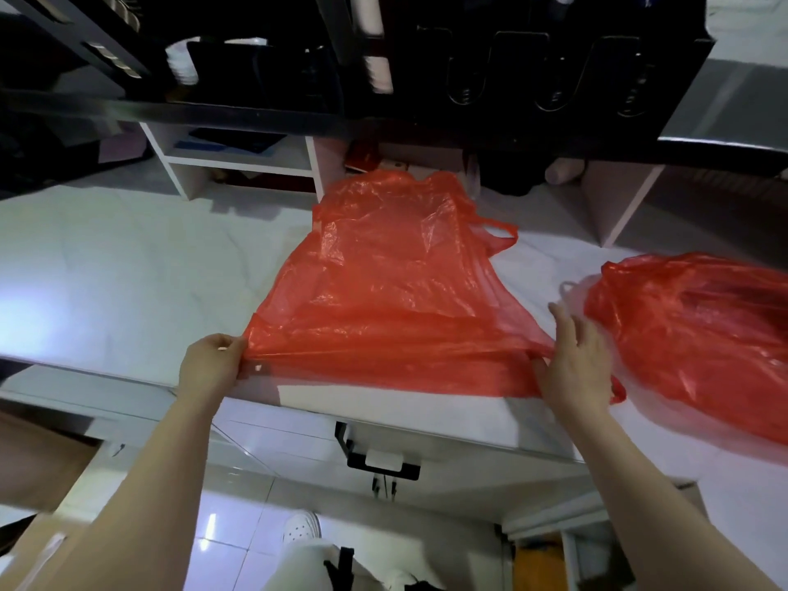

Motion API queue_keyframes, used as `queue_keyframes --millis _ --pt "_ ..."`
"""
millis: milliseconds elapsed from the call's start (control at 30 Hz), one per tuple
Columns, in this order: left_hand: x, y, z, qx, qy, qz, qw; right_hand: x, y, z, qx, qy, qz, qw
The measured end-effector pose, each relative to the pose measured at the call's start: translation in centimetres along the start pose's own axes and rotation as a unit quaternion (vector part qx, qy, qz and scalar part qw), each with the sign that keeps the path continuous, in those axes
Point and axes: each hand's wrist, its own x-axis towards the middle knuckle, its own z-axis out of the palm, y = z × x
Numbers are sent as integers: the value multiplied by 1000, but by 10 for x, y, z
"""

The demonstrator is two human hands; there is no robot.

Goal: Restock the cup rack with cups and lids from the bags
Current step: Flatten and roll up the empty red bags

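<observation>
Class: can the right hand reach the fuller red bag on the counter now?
Probably yes: the right hand lies beside the fuller red bag, nothing between them, though it touches the flat red bag.

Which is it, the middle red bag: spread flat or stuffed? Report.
Spread flat and looks empty. The middle red bag lies thin on the white counter, near edge stretched between left hand and right hand.
</observation>
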Motion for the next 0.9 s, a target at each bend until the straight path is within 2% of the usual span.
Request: queue_keyframes --millis 67,167,233,300,367,433,500,567,667,800,900 --pt "-7 5 4 78 50 57 994 -6 3 -2 -44 62 -83 994" --pt "-23 12 15 114 123 253 953 -11 -2 0 -98 107 -199 969" --pt "-30 18 27 148 119 372 909 -12 -8 3 -103 94 -204 969" --pt "-32 24 39 174 75 433 881 -13 -12 7 -105 79 -180 975" --pt "-30 26 50 196 -5 412 890 -14 -15 10 -109 73 -178 975" --pt "-26 21 61 229 -91 343 907 -16 -15 10 -104 79 -194 972" --pt "-23 9 73 274 -144 285 907 -19 -11 7 -103 91 -209 968" --pt "-22 -3 82 341 -164 261 888 -25 -3 4 -102 67 -228 966" --pt "-22 -10 89 388 -173 252 869 -36 10 -1 -105 -21 -234 966" --pt "-21 -7 89 403 -187 250 860 -36 10 -13 -40 -148 -108 982" --pt "-25 -6 86 402 -195 253 858 -31 3 -21 -20 -129 -102 986"
